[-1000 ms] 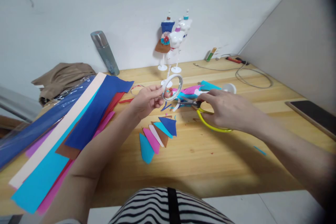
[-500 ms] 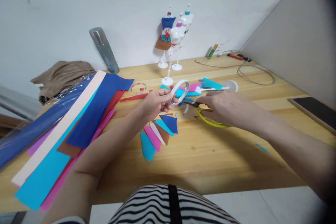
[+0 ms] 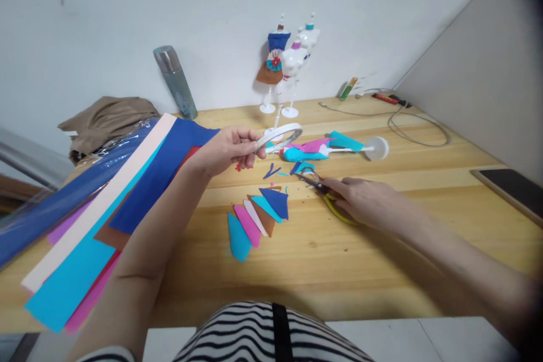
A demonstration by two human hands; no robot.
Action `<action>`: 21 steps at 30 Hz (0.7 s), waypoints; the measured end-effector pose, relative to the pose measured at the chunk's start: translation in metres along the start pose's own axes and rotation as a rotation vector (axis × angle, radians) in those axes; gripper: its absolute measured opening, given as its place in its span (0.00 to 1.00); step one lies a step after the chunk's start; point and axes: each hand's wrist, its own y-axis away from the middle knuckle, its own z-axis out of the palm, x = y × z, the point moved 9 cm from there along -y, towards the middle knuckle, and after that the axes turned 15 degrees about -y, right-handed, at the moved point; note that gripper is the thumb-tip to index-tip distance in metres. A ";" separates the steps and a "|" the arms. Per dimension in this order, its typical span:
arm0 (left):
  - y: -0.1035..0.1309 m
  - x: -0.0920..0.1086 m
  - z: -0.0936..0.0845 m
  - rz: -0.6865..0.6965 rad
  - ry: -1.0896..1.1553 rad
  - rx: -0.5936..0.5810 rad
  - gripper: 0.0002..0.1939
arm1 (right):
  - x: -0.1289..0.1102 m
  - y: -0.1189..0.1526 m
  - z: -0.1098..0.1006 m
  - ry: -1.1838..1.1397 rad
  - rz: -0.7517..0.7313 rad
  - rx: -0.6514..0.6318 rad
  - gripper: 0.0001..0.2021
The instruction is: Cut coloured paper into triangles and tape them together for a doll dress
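Note:
A white tape roll is pinched by its left edge between the fingers of my left hand, raised over the table. My right hand rests low at the table, its fingers on the yellow handles of the scissors; the dark blades point left at small blue and white scraps. A mannequin dressed in pink and light blue cloth lies behind the scraps, its round white base to the right. Several coloured cloth pieces are fanned out in front of my hands.
Long fabric strips cover the left side. Behind stand a flask and dressed mannequins, with a brown cloth at the back left. A cable and a phone lie on the right.
My left hand has moved left with the tape roll, away from the scissors. My right hand and the scissors have lowered towards the table. The view has shifted slightly.

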 end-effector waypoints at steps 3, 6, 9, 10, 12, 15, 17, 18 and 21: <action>0.007 0.008 -0.007 0.052 -0.041 -0.049 0.25 | -0.004 -0.003 -0.010 0.039 0.049 0.056 0.15; 0.011 0.010 -0.008 0.092 -0.063 -0.110 0.24 | -0.017 -0.015 -0.034 -0.235 -0.014 0.172 0.11; 0.011 0.007 -0.010 0.158 -0.031 -0.140 0.25 | -0.045 -0.029 -0.058 -0.777 -0.271 0.241 0.22; 0.011 0.005 -0.010 0.177 -0.016 -0.144 0.25 | -0.054 -0.034 -0.062 -0.927 -0.335 0.228 0.26; 0.009 0.002 -0.012 0.203 0.013 -0.132 0.25 | -0.072 -0.048 -0.063 -1.164 -0.387 0.140 0.29; 0.009 0.001 -0.018 0.235 0.052 -0.070 0.24 | -0.090 -0.067 -0.061 -1.376 -0.363 0.050 0.28; 0.011 0.007 -0.025 0.263 0.059 -0.018 0.25 | -0.090 -0.077 -0.064 -1.432 -0.328 0.123 0.26; 0.013 0.010 -0.029 0.272 0.049 0.011 0.25 | -0.086 -0.081 -0.065 -1.434 -0.296 0.185 0.24; 0.021 0.022 -0.043 0.264 -0.036 0.106 0.25 | -0.074 -0.092 -0.048 -1.311 -0.163 0.200 0.18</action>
